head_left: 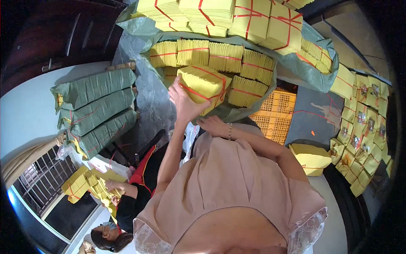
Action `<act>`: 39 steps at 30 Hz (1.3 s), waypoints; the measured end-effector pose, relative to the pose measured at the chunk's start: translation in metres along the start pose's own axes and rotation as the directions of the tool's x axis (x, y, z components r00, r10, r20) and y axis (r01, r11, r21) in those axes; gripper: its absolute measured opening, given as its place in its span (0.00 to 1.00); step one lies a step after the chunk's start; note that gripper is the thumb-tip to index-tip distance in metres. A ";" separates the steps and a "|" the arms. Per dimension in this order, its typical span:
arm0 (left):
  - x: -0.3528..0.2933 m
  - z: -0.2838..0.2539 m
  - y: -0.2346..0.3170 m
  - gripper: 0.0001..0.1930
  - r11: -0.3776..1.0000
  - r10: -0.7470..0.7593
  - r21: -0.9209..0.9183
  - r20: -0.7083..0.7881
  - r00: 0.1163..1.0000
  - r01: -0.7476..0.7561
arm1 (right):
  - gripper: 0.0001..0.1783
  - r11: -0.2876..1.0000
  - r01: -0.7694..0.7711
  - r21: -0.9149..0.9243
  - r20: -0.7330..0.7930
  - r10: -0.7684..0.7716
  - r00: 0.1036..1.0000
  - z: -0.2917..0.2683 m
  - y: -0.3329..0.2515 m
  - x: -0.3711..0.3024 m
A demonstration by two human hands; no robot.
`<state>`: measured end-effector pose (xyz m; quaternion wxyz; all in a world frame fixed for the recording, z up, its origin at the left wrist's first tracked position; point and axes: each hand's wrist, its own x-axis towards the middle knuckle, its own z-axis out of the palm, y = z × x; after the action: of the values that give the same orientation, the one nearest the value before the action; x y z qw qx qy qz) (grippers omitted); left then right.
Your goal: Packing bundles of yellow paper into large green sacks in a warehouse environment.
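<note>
With my left hand (185, 101) clasping the yellow bundle (204, 86) mid-frame and my right hand (212, 125) loosely curled below, I'd support its underside.

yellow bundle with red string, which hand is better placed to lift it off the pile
Left. The left hand already grips the yellow bundle at its near end. The right hand rests lower, on the green sack, apart from it.

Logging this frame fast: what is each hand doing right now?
Left hand: closed on a yellow paper bundle tied with red string.
Right hand: resting on the grey-green woven sack; grip cannot be told.
</note>
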<state>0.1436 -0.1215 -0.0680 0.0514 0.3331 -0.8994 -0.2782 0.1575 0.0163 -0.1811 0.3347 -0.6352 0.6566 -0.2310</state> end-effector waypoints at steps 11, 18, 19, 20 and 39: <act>-0.020 0.035 0.004 0.55 0.992 -0.104 0.050 -0.146 0.984 0.112 | 0.19 0.995 0.082 0.063 -0.153 -0.071 0.986 0.016 0.003 -0.003; -0.002 0.086 -0.013 0.59 0.981 -0.141 0.112 -0.144 0.979 0.158 | 0.15 0.999 -0.031 0.037 -0.029 0.032 0.999 -0.004 -0.003 -0.018; -0.001 0.094 -0.012 0.59 0.976 -0.174 0.113 -0.114 0.978 0.187 | 0.15 0.998 -0.039 0.042 -0.064 0.042 0.997 -0.004 -0.003 -0.020; -0.002 0.101 -0.012 0.59 0.976 -0.177 0.111 -0.113 0.978 0.189 | 0.15 0.998 -0.040 0.041 -0.060 0.043 0.997 -0.004 -0.002 -0.022; 0.002 0.138 -0.007 0.61 0.974 -0.189 0.104 -0.126 0.974 0.203 | 0.10 0.981 -0.130 0.144 0.027 0.127 0.992 -0.011 0.006 -0.042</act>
<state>0.1077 -0.0622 -0.1881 0.0562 0.4383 -0.8723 -0.2095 0.1442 0.0565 -0.1717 0.4003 -0.5675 0.6745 -0.2506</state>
